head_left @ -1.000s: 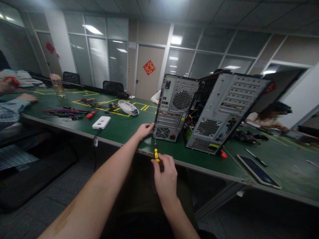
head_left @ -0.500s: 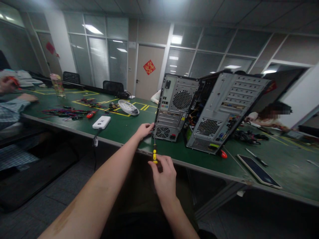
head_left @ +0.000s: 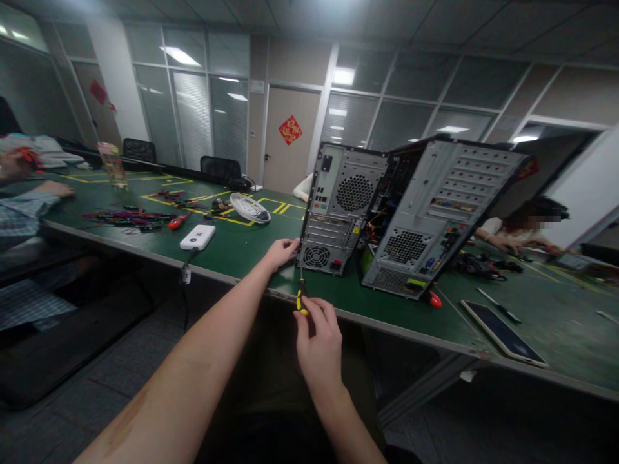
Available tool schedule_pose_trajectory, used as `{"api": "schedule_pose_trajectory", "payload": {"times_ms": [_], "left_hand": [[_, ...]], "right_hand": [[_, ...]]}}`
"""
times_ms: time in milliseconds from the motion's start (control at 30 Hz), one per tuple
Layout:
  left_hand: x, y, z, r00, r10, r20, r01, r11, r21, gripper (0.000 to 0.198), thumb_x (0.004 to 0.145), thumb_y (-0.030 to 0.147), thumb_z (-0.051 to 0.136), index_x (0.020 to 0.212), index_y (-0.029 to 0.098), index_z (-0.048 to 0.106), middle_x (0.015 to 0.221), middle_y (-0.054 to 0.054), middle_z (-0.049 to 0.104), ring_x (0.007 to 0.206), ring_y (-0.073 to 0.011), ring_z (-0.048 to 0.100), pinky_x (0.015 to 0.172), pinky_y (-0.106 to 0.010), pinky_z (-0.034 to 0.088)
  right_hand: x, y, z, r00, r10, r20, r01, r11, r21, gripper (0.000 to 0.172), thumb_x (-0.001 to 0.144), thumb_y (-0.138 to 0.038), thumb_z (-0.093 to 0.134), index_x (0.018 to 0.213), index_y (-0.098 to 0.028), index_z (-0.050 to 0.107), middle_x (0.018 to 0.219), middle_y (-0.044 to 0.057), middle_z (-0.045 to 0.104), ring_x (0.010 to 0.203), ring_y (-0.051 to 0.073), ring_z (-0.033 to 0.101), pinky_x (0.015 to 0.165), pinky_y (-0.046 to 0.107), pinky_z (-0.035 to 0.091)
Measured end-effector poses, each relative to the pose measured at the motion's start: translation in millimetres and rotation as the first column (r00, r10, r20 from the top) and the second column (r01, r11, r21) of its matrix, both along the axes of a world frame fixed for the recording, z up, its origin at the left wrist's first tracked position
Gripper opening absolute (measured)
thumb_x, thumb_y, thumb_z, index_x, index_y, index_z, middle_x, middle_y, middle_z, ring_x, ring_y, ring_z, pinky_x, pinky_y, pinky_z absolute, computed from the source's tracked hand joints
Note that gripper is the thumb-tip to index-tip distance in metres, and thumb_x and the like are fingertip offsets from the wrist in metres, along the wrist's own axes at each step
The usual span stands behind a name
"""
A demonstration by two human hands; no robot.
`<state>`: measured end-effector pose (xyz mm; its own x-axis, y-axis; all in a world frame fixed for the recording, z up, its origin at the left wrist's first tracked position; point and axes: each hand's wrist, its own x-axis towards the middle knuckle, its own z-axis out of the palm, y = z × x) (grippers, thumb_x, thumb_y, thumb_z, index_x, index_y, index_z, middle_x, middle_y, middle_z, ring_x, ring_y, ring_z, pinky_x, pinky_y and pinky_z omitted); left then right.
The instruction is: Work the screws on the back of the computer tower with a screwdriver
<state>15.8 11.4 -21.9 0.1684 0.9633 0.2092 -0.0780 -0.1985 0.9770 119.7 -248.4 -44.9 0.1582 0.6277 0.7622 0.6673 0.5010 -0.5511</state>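
Observation:
A silver-and-black computer case (head_left: 345, 225) stands upright on the green table, its rear panel facing me. My left hand (head_left: 281, 254) rests against the lower left edge of this case, fingers stretched out; the fingertips are partly hidden at the edge. Below it, my right hand (head_left: 319, 332) pinches the yellow-and-black handle of a screwdriver (head_left: 302, 299) between thumb and fingers. The screwdriver's thin shaft points up to the case's lower left corner. Whether its tip sits in a screw is too small to tell. A second computer case (head_left: 411, 219) stands tilted in view just to the right.
To the left lie a white power bank (head_left: 198, 237) with a cable, a red-and-black tool (head_left: 177, 222), bundled wires (head_left: 128, 218) and a white basket (head_left: 249, 208). A phone (head_left: 503, 332), a pen-like tool (head_left: 499, 305) and black cables (head_left: 478, 264) lie right. Other people sit at both ends.
The screwdriver handle has turned slightly between my right fingers, its yellow marking shifted, and my thumb has drawn in towards it. My left hand stays against the computer case.

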Motion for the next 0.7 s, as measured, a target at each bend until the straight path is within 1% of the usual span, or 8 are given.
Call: {"api": "schedule_pose_trajectory", "payload": {"times_ms": [100, 167, 200, 333, 433, 500, 633, 700], "left_hand": [[-0.2, -0.7, 1.7, 1.0, 0.001, -0.007, -0.001, 1.0, -0.005, 0.06, 0.077, 0.072, 0.083, 0.089, 0.014, 0.077, 0.099, -0.012, 0.08, 0.101, -0.0265, 0.073, 0.081, -0.033, 0.059], [-0.8, -0.6, 2.1, 1.0, -0.001, -0.013, 0.001, 1.0, -0.001, 0.061, 0.076, 0.073, 0.082, 0.09, 0.014, 0.077, 0.101, -0.013, 0.08, 0.101, -0.0263, 0.073, 0.081, -0.033, 0.059], [-1.2, -0.4, 2.0, 1.0, -0.003, -0.016, 0.003, 1.0, 0.003, 0.062, 0.076, 0.074, 0.082, 0.09, 0.014, 0.077, 0.102, -0.013, 0.08, 0.101, -0.0263, 0.073, 0.08, -0.033, 0.059], [-1.9, 1.2, -0.3, 1.0, 0.001, -0.024, 0.0, 1.0, 0.023, 0.065, 0.075, 0.077, 0.081, 0.09, 0.013, 0.077, 0.101, -0.014, 0.08, 0.099, -0.026, 0.073, 0.078, -0.033, 0.059], [-0.6, 1.9, -1.2, 1.0, 0.014, -0.027, -0.013, 1.0, 0.019, 0.064, 0.075, 0.077, 0.081, 0.088, 0.014, 0.077, 0.096, -0.012, 0.079, 0.097, -0.0252, 0.072, 0.079, -0.032, 0.059], [0.3, 1.8, -0.6, 1.0, 0.012, -0.025, -0.011, 1.0, 0.011, 0.063, 0.075, 0.076, 0.081, 0.087, 0.014, 0.077, 0.094, -0.012, 0.079, 0.098, -0.0253, 0.073, 0.08, -0.033, 0.059], [-0.1, 1.0, 1.4, 1.0, 0.001, -0.024, -0.001, 1.0, 0.001, 0.062, 0.076, 0.074, 0.082, 0.09, 0.014, 0.078, 0.097, -0.012, 0.079, 0.099, -0.0261, 0.073, 0.082, -0.034, 0.059], [-1.0, 0.8, 1.8, 1.0, 0.003, -0.025, -0.003, 1.0, 0.0, 0.062, 0.076, 0.074, 0.082, 0.091, 0.014, 0.078, 0.098, -0.013, 0.08, 0.099, -0.0263, 0.073, 0.082, -0.034, 0.06]], "right_hand": [[1.9, -0.4, 2.2, 0.999, 0.008, -0.036, -0.009, 1.0, -0.018, 0.02, 0.102, -0.024, 0.07, 0.119, -0.019, 0.079, 0.106, 0.01, 0.075, 0.09, 0.022, 0.075, 0.083, 0.033, 0.065], [3.2, -0.8, 3.6, 0.999, 0.023, -0.032, -0.024, 0.999, -0.03, 0.021, 0.104, -0.025, 0.068, 0.121, -0.017, 0.078, 0.102, 0.009, 0.074, 0.08, 0.019, 0.073, 0.075, 0.03, 0.064], [3.8, -1.0, 3.9, 0.999, 0.029, -0.018, -0.03, 0.999, -0.033, 0.022, 0.105, -0.025, 0.067, 0.122, -0.017, 0.078, 0.1, 0.008, 0.074, 0.078, 0.018, 0.072, 0.074, 0.03, 0.063], [4.7, -2.0, 2.7, 0.996, 0.019, 0.09, -0.015, 0.999, -0.035, 0.028, 0.107, -0.02, 0.06, 0.127, -0.019, 0.079, 0.097, 0.008, 0.071, 0.085, 0.02, 0.072, 0.081, 0.032, 0.061], [4.0, -2.6, 1.0, 0.991, -0.014, 0.136, 0.02, 0.999, -0.043, 0.03, 0.107, -0.02, 0.057, 0.125, -0.019, 0.081, 0.096, 0.007, 0.067, 0.085, 0.021, 0.071, 0.08, 0.032, 0.061], [3.8, -2.2, 0.4, 0.993, -0.009, 0.116, 0.016, 0.998, -0.066, 0.029, 0.107, -0.022, 0.058, 0.125, -0.018, 0.08, 0.097, 0.008, 0.07, 0.083, 0.02, 0.071, 0.08, 0.032, 0.061], [5.2, 0.5, 0.1, 0.999, -0.015, 0.041, 0.019, 0.994, -0.111, 0.028, 0.108, -0.03, 0.061, 0.129, -0.018, 0.076, 0.096, 0.007, 0.079, 0.074, 0.02, 0.073, 0.075, 0.031, 0.061], [6.2, 1.2, 0.2, 0.999, -0.017, 0.04, 0.02, 0.995, -0.093, 0.029, 0.108, -0.03, 0.06, 0.13, -0.018, 0.076, 0.101, 0.009, 0.081, 0.079, 0.021, 0.075, 0.078, 0.032, 0.062]]}}
